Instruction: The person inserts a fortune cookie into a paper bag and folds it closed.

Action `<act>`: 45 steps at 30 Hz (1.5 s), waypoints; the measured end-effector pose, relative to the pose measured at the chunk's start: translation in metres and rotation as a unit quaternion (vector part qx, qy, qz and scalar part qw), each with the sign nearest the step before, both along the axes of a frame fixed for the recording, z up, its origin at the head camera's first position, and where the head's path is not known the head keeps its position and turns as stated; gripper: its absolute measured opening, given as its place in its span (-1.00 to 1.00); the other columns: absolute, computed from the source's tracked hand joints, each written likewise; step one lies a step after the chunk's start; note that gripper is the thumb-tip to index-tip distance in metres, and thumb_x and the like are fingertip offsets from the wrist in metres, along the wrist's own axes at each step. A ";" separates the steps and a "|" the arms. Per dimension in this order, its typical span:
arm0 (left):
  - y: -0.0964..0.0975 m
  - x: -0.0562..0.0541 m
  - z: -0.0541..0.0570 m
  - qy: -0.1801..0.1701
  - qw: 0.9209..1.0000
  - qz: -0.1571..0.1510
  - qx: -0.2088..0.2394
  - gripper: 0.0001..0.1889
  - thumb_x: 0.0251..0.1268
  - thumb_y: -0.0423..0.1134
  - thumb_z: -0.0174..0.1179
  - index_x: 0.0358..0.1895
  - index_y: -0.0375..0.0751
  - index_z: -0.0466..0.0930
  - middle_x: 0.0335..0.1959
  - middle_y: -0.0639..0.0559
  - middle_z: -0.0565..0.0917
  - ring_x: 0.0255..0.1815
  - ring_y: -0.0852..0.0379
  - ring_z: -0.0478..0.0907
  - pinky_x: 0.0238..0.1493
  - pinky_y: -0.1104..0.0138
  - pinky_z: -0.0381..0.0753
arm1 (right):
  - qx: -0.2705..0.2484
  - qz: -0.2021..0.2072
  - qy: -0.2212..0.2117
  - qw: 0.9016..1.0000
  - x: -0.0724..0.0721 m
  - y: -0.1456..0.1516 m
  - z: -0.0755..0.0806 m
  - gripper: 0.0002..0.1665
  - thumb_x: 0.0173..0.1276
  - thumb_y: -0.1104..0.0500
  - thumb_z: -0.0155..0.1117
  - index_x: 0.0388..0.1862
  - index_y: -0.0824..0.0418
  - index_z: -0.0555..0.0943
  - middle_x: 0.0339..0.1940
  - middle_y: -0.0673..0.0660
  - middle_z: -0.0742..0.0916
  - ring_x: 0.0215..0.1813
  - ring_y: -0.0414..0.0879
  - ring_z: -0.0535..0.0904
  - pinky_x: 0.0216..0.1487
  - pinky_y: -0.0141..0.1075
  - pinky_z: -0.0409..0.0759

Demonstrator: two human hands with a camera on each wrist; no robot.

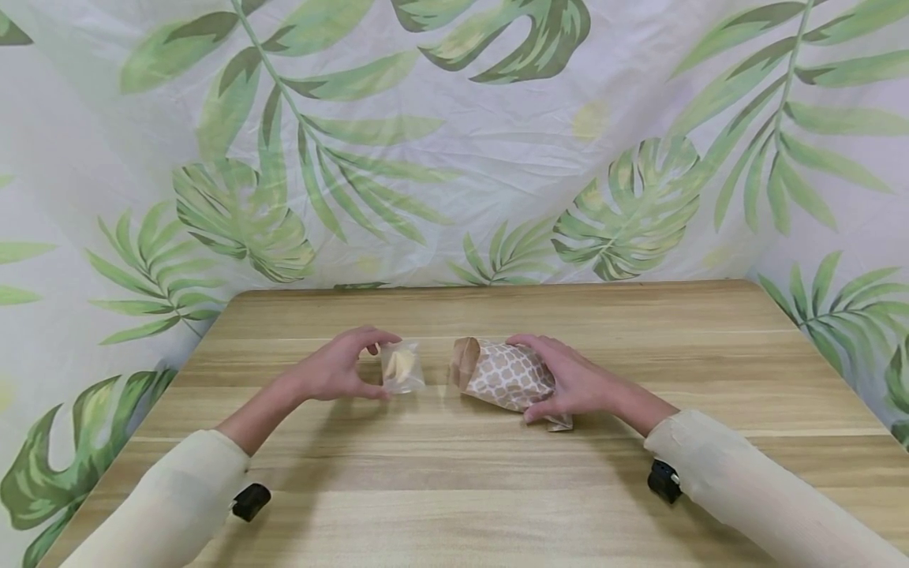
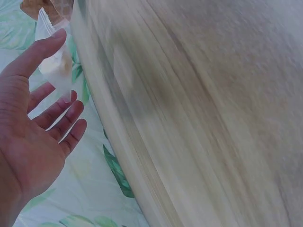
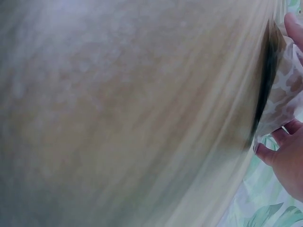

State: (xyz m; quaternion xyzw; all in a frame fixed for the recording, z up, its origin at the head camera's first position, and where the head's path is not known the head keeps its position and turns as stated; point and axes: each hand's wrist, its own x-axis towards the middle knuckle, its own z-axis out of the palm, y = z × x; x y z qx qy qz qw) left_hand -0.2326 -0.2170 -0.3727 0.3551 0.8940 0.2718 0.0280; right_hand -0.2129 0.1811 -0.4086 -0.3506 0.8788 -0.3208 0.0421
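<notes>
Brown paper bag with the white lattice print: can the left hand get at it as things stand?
Probably yes: only light wooden tabletop shows between the bag and the small clear plastic packet in the left hand, though that packet may hinder gripping.

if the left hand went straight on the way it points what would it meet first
Likely the patterned paper bag, at its brown end; the small packet the left hand pinches would lead. Whether their heights match is unclear.
</notes>
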 end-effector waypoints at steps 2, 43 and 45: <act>0.003 0.000 0.000 0.001 1.000 -0.002 0.003 -0.22 -0.12 -0.24 0.65 0.26 -0.42 0.56 0.06 -0.19 0.66 -0.02 -0.22 0.56 0.04 -0.15 0.55 | -0.002 -0.002 -0.002 1.000 0.000 0.000 0.000 0.29 -0.06 -0.10 0.77 0.58 0.09 0.23 0.51 0.20 0.46 0.51 0.20 0.33 0.48 0.22 0.28; 0.050 0.004 0.009 0.004 0.999 0.037 0.021 -0.22 -0.07 -0.23 0.62 0.31 -0.34 0.55 0.12 -0.16 0.56 0.05 -0.21 0.53 -0.03 0.08 0.55 | -0.003 0.005 -0.014 1.000 -0.002 -0.002 0.001 0.31 -0.07 -0.10 0.77 0.59 0.11 0.23 0.52 0.21 0.45 0.53 0.21 0.32 0.49 0.22 0.26; 0.051 0.005 0.009 0.008 0.999 0.037 0.020 -0.23 -0.08 -0.25 0.62 0.30 -0.35 0.56 0.11 -0.16 0.56 0.05 -0.23 0.53 0.00 0.03 0.58 | -0.003 0.005 -0.013 1.000 -0.002 -0.002 0.001 0.31 -0.06 -0.11 0.77 0.59 0.10 0.23 0.52 0.21 0.45 0.53 0.21 0.32 0.49 0.23 0.26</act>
